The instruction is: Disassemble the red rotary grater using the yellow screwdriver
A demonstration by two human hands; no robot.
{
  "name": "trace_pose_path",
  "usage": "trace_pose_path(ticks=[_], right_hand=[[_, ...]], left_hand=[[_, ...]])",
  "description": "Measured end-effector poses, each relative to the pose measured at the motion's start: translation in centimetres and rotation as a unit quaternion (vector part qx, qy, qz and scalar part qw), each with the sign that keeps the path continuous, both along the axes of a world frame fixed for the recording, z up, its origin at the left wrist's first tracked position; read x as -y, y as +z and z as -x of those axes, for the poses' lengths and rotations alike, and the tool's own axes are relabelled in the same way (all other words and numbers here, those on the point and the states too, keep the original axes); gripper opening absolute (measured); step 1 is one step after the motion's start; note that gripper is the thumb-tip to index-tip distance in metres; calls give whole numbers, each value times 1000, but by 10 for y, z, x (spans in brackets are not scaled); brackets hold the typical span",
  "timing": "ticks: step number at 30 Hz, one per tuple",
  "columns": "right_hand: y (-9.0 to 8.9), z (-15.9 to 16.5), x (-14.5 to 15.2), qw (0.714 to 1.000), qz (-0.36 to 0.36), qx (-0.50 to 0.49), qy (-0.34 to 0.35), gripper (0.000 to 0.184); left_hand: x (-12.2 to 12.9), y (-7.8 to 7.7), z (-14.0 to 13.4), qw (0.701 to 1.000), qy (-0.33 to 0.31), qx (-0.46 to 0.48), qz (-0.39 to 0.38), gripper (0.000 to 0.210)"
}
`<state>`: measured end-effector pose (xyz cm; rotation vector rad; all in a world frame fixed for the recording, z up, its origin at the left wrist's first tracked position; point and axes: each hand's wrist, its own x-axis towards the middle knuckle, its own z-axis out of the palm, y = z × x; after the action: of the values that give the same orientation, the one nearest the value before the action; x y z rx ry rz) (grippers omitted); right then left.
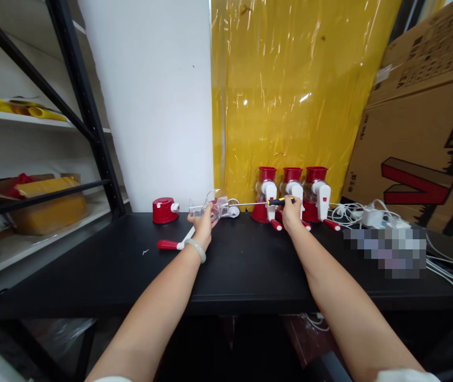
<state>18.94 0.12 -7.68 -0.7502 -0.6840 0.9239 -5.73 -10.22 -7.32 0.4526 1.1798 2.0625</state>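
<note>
My left hand (202, 220) grips a clear plastic grater housing (221, 206) lying on its side just above the black table. In my right hand (291, 212) is a screwdriver (277, 202) with a yellow and black handle. Its long metal shaft points left, and the tip meets the housing's right side; the exact contact is too small to make out. A white crank with a red handle (168, 244) rests on the table beside my left wrist. Further left sits a red grater base (165, 210) with a white knob on its side.
Three assembled red and white rotary graters (267, 193) stand at the back, close behind my right hand. White cables and adapters (371, 216) lie on the right near a large cardboard box (421, 132). A black-framed shelf (87, 95) borders the left.
</note>
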Motion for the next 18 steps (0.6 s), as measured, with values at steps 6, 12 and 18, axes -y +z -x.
trace_pose_path(ticks=[6, 12, 18], right_hand=[[7, 3, 4, 995, 0, -84, 57, 38], [7, 1, 4, 991, -13, -88, 103, 27], [4, -2, 4, 1000, 2, 15, 23, 41]], left_hand=[[-1, -2, 0, 1000, 4, -2, 1, 82], [-4, -3, 1, 1000, 12, -5, 14, 85], [-4, -5, 0, 1000, -2, -14, 4, 81]])
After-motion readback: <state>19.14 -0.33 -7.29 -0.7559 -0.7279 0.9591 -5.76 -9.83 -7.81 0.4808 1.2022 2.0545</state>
